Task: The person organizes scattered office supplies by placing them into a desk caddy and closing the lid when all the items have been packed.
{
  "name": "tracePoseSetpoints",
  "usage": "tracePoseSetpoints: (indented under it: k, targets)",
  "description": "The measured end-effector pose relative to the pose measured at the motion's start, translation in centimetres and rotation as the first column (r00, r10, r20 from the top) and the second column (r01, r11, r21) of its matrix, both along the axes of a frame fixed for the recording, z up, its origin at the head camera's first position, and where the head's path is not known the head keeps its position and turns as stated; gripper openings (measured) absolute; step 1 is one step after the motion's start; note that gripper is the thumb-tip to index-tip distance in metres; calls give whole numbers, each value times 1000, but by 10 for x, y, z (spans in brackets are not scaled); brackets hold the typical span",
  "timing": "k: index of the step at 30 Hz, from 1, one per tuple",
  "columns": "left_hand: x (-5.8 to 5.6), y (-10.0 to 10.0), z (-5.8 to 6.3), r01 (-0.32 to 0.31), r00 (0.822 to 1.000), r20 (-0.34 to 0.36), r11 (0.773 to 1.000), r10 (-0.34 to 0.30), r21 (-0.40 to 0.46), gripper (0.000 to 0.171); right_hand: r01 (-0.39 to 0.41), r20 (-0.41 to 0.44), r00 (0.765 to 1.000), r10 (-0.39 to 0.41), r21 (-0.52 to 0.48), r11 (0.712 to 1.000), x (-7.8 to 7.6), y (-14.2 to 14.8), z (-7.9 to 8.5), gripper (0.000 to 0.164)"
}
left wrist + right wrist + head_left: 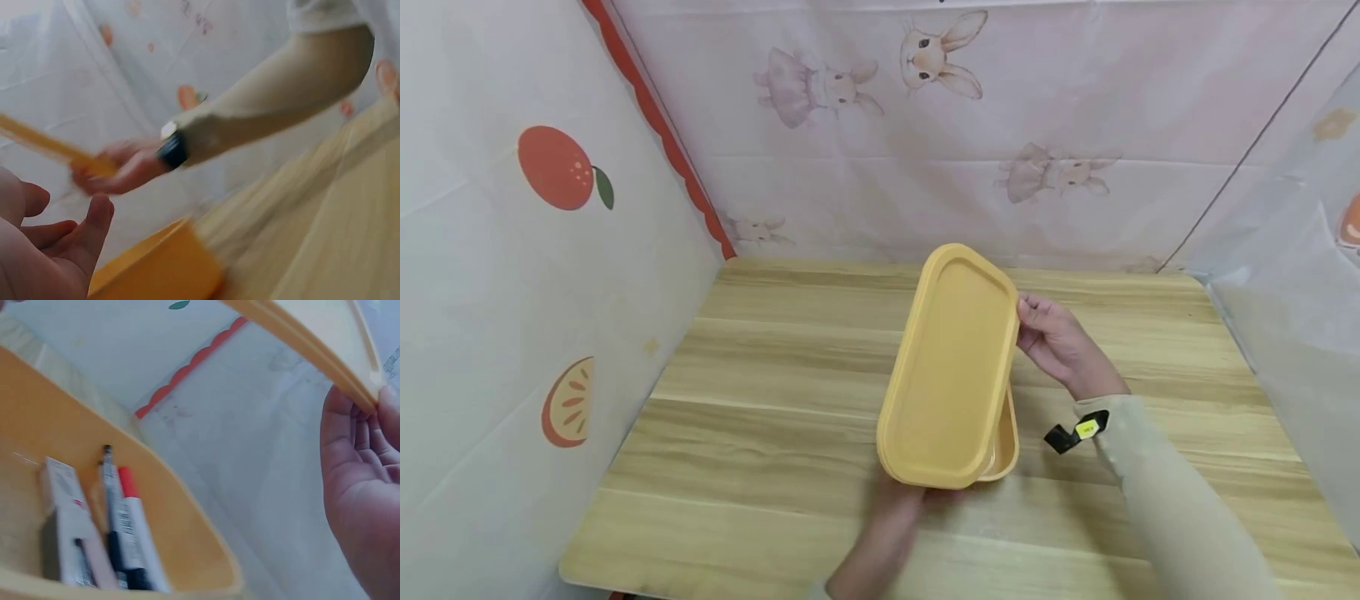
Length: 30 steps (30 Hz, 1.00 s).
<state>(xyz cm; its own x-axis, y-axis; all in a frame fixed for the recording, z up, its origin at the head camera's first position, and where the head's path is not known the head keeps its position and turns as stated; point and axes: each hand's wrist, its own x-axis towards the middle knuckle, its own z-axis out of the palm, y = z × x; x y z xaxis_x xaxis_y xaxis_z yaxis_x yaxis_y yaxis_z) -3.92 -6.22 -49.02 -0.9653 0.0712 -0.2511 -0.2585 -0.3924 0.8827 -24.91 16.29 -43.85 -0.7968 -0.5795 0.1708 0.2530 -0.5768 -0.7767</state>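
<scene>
A yellow rectangular lid point(951, 367) is tilted up over a matching yellow box point(1009, 442), covering most of it in the head view. My right hand point(1063, 346) pinches the lid by its right edge, thumb on top. Below the lid's near end is my left hand point(883, 529), blurred and partly hidden. The left wrist view has the left hand's fingers point(94, 231) loosely bent and apart, holding nothing, close to the box. Inside the box, the right wrist view reveals a red-capped marker point(129, 487), dark-ended pens point(112, 500) and a small pale carton point(62, 494).
The box stands on a wood-grain table point(760, 417). Behind it hangs a pink rabbit-print sheet point(850, 183), and a fruit-print sheet point(482, 292) lines the left side. A black strap point(1078, 431) sticks out from the right sleeve.
</scene>
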Motion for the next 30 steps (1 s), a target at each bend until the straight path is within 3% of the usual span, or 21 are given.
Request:
tracePoseSetpoints:
  k: [2,4,7,10,13,20,26,28,30]
  targets:
    - [-3,-21,9,-86,996,-12,993,85,-80,40,8,-20,1000,-7,35,999,-2,6,7,32]
    - [-4,-43,18,-106,993,-69,983,97,-148,42,14,-30,999,-12,78,997,-3,12,12,32]
    - [-6,-68,28,-79,986,-158,975,47,-207,47,23,-32,999,-18,161,987,-4,20,17,31]
    - [-6,-82,32,-6,981,-192,970,-42,-243,47,41,-19,999,-37,262,964,-3,24,17,27]
    - [-5,-83,28,47,984,-156,963,-91,-266,42,66,18,997,-77,349,935,-3,25,13,23]
    - [0,-67,10,47,996,-68,974,-64,-222,39,58,41,995,-87,465,884,-4,31,-1,20]
    - [2,-60,3,57,997,-28,971,-65,-230,38,45,58,994,-93,556,830,-4,30,-5,16]
    - [0,-60,1,49,998,-29,971,-58,-236,37,67,22,995,-100,601,797,-5,28,-2,17]
    - [-4,-62,0,33,998,-35,972,-43,-233,37,114,-49,993,-108,658,745,-7,25,1,25]
